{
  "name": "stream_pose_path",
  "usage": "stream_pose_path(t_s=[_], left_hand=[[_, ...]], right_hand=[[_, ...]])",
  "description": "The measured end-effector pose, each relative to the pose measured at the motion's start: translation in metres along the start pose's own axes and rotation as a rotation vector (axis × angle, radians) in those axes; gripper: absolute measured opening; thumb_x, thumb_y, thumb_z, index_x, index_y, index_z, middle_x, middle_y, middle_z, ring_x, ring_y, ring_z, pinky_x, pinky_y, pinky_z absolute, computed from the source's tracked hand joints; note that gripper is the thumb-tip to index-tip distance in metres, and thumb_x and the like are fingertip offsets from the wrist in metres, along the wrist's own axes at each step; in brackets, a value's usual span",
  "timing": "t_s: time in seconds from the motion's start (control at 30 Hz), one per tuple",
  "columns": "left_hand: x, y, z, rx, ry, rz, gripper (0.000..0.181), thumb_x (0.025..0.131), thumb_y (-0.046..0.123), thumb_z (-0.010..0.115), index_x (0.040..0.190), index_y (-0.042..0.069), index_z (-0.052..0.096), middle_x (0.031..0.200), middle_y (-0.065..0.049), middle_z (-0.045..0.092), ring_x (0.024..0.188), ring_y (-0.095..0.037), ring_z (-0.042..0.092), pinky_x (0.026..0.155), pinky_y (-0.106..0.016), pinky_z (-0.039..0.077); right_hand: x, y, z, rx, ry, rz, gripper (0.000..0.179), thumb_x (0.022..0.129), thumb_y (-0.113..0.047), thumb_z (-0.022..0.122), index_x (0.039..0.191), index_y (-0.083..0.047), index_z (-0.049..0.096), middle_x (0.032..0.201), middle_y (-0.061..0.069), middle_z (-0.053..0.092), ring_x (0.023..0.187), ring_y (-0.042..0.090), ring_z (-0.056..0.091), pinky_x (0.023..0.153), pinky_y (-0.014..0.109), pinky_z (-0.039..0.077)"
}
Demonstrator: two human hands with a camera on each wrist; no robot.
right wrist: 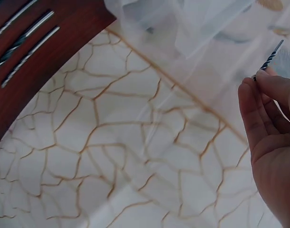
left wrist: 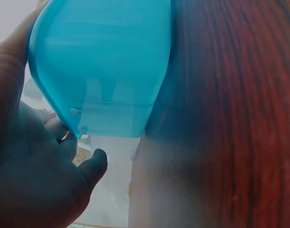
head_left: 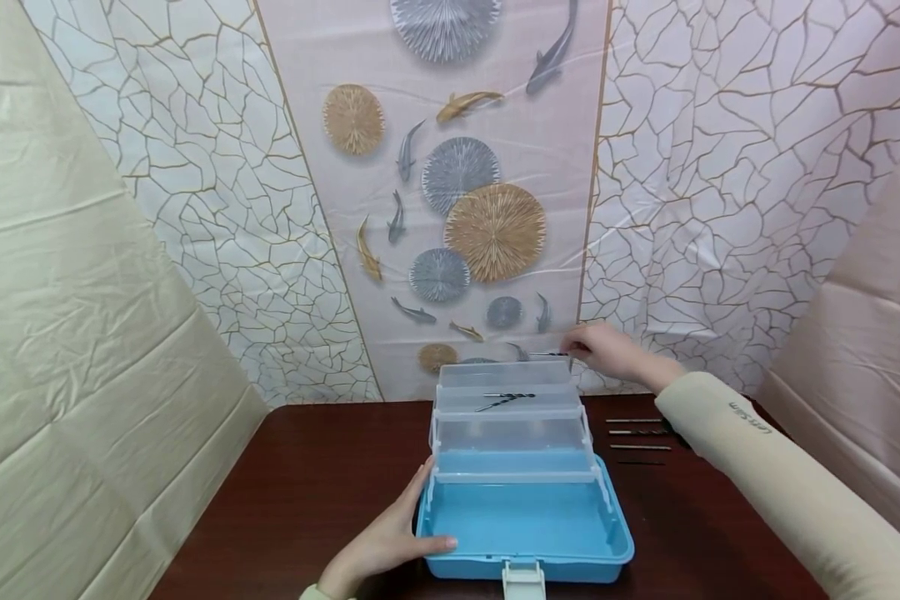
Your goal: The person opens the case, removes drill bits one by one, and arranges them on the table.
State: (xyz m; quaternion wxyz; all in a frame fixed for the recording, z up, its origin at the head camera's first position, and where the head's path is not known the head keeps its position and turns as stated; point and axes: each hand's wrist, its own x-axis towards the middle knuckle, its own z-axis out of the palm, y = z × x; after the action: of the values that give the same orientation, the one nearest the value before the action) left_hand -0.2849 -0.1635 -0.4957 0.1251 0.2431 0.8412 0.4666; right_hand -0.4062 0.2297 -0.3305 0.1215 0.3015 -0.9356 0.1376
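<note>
A blue toolbox (head_left: 525,568) stands with its clear tiered trays (head_left: 510,432) raised at the back. My left hand (head_left: 386,533) holds its front left corner, thumb over the front rim and fingers along the left side. In the left wrist view that hand (left wrist: 45,166) lies against the blue wall. Two dark drill bits (head_left: 506,402) lie in an upper tray. Above the top tray's right end, my right hand (head_left: 607,350) pinches a drill bit (right wrist: 269,59) between thumb and fingertips, its shank pointing away from the hand.
Several more drill bits (head_left: 640,447) lie in a row on the dark wooden table (head_left: 300,483), right of the toolbox. A white latch (head_left: 523,581) hangs at the box's front. Patterned cloth (head_left: 225,208) hangs behind the table.
</note>
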Motion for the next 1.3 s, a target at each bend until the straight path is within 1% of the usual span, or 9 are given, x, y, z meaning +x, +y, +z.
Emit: stream_pose_path(t_s=[0.23, 0.47, 0.6, 0.73, 0.83, 0.97, 1.07, 1.17, 1.3], left_hand=[[-0.002, 0.002, -0.001, 0.010, -0.002, 0.005, 0.109, 0.087, 0.042, 0.079, 0.163, 0.035, 0.000, 0.168, -0.016, 0.002, 0.150, -0.041, 0.013, 0.108, -0.070, 0.025], [-0.001, 0.003, -0.001, -0.012, -0.012, -0.013, 0.108, 0.088, 0.042, 0.078, 0.163, 0.036, 0.000, 0.168, -0.015, 0.001, 0.150, -0.042, 0.012, 0.108, -0.071, 0.024], [-0.001, 0.002, 0.000, -0.014, -0.011, -0.023, 0.108, 0.088, 0.042, 0.078, 0.163, 0.036, 0.000, 0.168, -0.016, 0.001, 0.150, -0.043, 0.012, 0.107, -0.072, 0.024], [-0.001, 0.002, 0.000, -0.007, -0.008, -0.013, 0.108, 0.088, 0.042, 0.079, 0.163, 0.036, 0.000, 0.168, -0.018, 0.001, 0.149, -0.044, 0.013, 0.107, -0.073, 0.024], [-0.002, 0.004, -0.001, -0.005, -0.009, -0.004, 0.108, 0.088, 0.041, 0.079, 0.163, 0.037, 0.000, 0.168, -0.017, 0.002, 0.149, -0.043, 0.014, 0.106, -0.073, 0.025], [-0.002, 0.005, -0.001, -0.003, -0.010, -0.004, 0.108, 0.088, 0.041, 0.079, 0.162, 0.037, 0.000, 0.168, -0.015, 0.002, 0.149, -0.043, 0.015, 0.106, -0.073, 0.026], [-0.001, 0.004, -0.001, -0.007, -0.011, -0.004, 0.108, 0.088, 0.041, 0.079, 0.163, 0.036, 0.000, 0.168, -0.015, 0.002, 0.150, -0.043, 0.014, 0.107, -0.073, 0.025], [0.000, 0.002, 0.000, -0.014, -0.014, -0.004, 0.107, 0.089, 0.040, 0.078, 0.163, 0.037, 0.000, 0.168, -0.015, 0.001, 0.150, -0.042, 0.013, 0.107, -0.073, 0.024], [-0.001, 0.001, 0.000, -0.022, -0.017, -0.014, 0.106, 0.090, 0.040, 0.077, 0.162, 0.038, 0.000, 0.168, -0.014, 0.001, 0.150, -0.042, 0.012, 0.107, -0.073, 0.024]], right_hand=[[-0.027, 0.014, -0.019, 0.085, 0.011, 0.060, 0.012, 0.095, 0.004, 0.064, 0.103, 0.003, 0.074, 0.097, 0.012, 0.073, 0.090, 0.031, 0.068, 0.078, 0.046, 0.055], [-0.057, 0.034, -0.026, 0.171, -0.017, 0.193, 0.015, 0.098, -0.001, 0.062, 0.107, 0.004, 0.072, 0.102, 0.014, 0.072, 0.090, 0.027, 0.067, 0.074, 0.044, 0.055], [-0.073, 0.043, -0.025, 0.168, 0.001, 0.213, 0.014, 0.097, -0.002, 0.063, 0.106, 0.003, 0.072, 0.101, 0.013, 0.072, 0.089, 0.025, 0.067, 0.074, 0.042, 0.055], [-0.090, 0.050, -0.018, 0.164, -0.006, 0.246, 0.013, 0.096, -0.003, 0.065, 0.105, 0.003, 0.072, 0.100, 0.011, 0.072, 0.087, 0.024, 0.067, 0.073, 0.042, 0.054], [-0.102, 0.056, -0.008, 0.170, -0.028, 0.282, 0.014, 0.097, -0.005, 0.064, 0.105, 0.003, 0.072, 0.099, 0.011, 0.072, 0.090, 0.026, 0.067, 0.074, 0.045, 0.053], [-0.115, 0.063, 0.009, 0.165, -0.030, 0.277, 0.011, 0.097, -0.005, 0.064, 0.102, -0.002, 0.073, 0.100, 0.010, 0.072, 0.094, 0.030, 0.066, 0.077, 0.048, 0.053], [-0.124, 0.067, 0.020, 0.161, -0.031, 0.269, 0.009, 0.096, -0.004, 0.065, 0.100, -0.005, 0.074, 0.097, 0.006, 0.071, 0.089, 0.024, 0.065, 0.074, 0.044, 0.052], [-0.133, 0.066, 0.030, 0.178, -0.058, 0.287, 0.009, 0.096, -0.003, 0.065, 0.100, -0.004, 0.074, 0.094, 0.003, 0.071, 0.083, 0.017, 0.062, 0.069, 0.039, 0.050], [-0.143, 0.064, 0.044, 0.176, -0.098, 0.278, 0.010, 0.094, 0.000, 0.066, 0.099, -0.004, 0.073, 0.092, 0.001, 0.070, 0.080, 0.013, 0.060, 0.067, 0.035, 0.050]])
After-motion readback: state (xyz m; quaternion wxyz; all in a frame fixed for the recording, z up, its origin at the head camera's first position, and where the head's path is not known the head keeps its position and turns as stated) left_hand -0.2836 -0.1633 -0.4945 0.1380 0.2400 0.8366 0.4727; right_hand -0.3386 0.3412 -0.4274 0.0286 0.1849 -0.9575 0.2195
